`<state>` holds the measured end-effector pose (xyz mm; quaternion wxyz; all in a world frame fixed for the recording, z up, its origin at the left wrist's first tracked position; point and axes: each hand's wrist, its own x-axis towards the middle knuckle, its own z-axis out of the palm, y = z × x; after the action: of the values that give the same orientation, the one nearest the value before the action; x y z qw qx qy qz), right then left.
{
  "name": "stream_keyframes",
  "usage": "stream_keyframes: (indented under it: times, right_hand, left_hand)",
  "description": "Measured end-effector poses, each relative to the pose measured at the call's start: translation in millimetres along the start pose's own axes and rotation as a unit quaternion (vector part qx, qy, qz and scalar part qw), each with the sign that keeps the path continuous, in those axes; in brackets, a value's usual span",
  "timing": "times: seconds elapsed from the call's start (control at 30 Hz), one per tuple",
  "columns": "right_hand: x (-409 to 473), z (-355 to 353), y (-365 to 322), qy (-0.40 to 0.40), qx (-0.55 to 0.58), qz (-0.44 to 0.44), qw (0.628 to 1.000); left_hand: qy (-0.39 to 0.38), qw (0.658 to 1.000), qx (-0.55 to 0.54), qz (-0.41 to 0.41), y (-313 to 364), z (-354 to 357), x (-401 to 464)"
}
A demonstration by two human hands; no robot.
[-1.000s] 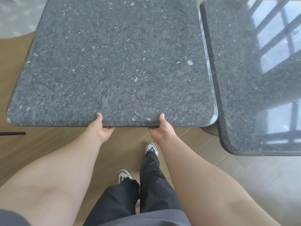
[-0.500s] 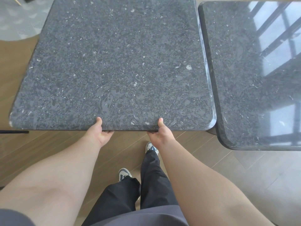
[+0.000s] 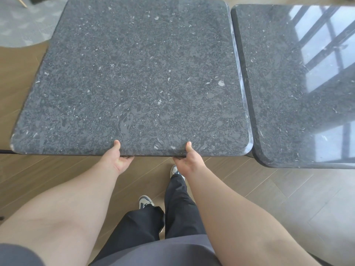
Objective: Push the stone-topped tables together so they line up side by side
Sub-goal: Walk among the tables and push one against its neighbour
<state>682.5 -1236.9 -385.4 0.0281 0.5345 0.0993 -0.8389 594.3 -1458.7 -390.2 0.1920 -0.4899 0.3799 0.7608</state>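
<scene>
Two dark grey speckled stone-topped tables fill the view. The left table [image 3: 138, 77] is square with rounded corners. My left hand [image 3: 120, 157] and my right hand [image 3: 189, 159] both grip its near edge, thumbs on top and fingers curled underneath, hidden by the slab. The right table [image 3: 299, 93] stands beside it, glossy with window reflections. A narrow dark gap separates their facing edges. The right table's near edge reaches a little closer to me than the left table's.
Wood-plank floor [image 3: 38, 179] lies under and around the tables, with paler tile [image 3: 307, 208] at the right. A grey rug [image 3: 21, 22] sits at the far left. My legs and shoes [image 3: 146, 201] stand just behind the left table's near edge.
The left table's top has slid away from me and toward the right table. Its far edge now shows, and the near edges sit closer to level.
</scene>
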Motion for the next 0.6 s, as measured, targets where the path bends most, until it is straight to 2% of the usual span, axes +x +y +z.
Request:
stream_keyframes:
  times: [0.6]
  right_hand:
    - [-16.9, -20.9, 12.8, -0.008, 0.012, -0.003, 1.0]
  left_hand:
    - [0.019, 1.0, 0.013, 0.007, -10.6, -22.9, -12.2]
